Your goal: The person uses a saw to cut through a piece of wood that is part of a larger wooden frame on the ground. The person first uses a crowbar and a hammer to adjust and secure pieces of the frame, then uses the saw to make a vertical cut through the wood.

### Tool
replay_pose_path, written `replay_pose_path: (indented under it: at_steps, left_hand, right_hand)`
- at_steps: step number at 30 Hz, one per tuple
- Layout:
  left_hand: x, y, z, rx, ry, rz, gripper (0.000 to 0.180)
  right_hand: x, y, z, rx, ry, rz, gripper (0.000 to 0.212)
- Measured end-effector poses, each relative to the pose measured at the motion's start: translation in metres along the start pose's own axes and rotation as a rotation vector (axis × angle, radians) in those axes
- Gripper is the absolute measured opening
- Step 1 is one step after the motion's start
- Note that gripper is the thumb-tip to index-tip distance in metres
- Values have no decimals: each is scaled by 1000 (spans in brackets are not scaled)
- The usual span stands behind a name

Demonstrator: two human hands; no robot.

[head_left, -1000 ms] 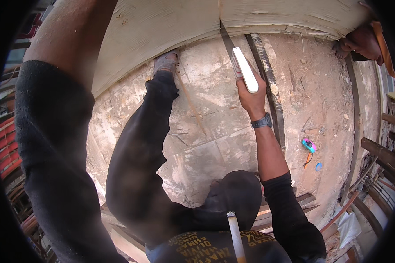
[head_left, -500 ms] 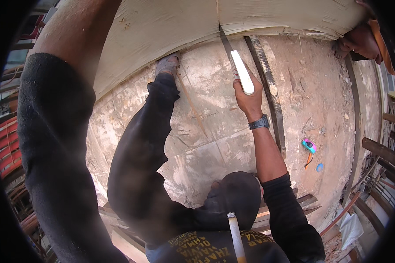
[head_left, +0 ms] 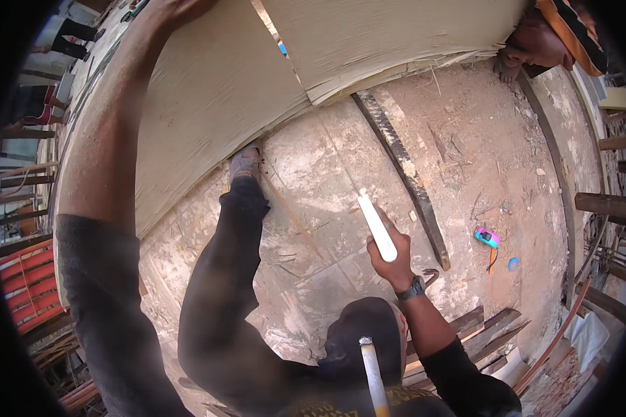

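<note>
My right hand (head_left: 389, 257) is closed around the white handle of a handsaw (head_left: 378, 229). The thin blade, seen nearly edge-on, points away toward a slit in a pale plywood sheet (head_left: 209, 90). That slit runs from the sheet's near edge to the top of the view, and a gap shows through its far part. My left arm stretches along the left side of the sheet. At the top edge my left hand (head_left: 188, 7) lies over the plywood, its fingers mostly cut off from view. My shoe (head_left: 246, 161) stands by the sheet's near edge.
A dark wooden batten (head_left: 403, 181) lies right of the saw. Farther right are a pink and turquoise tape measure (head_left: 487, 238) and a blue disc (head_left: 513, 264). Another person (head_left: 535, 42) crouches at the far right corner. Scrap boards (head_left: 494, 326) lie near me; a cigarette (head_left: 373, 375) juts into view.
My right hand has drawn the saw back toward me, its handle now lower and farther from the plywood. The view has shifted, showing more of the slit and gap.
</note>
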State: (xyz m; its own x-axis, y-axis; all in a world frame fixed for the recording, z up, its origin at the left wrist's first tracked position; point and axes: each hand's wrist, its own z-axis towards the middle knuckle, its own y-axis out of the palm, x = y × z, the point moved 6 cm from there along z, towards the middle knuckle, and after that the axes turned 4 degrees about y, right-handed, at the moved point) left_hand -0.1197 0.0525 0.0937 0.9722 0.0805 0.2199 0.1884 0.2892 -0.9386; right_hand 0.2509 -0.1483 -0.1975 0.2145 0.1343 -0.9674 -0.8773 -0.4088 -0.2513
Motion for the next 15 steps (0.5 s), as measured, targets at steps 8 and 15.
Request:
replay_pose_path:
  at_steps: [8,15]
  left_hand:
    - [-4,12,15,-29,-2,-28,70]
    - [10,9,4,45,50,-68,91]
  right_hand:
    - [6,-6,16,-43,87,71,69]
    - [-62,-57,-29,-63,169,65,70]
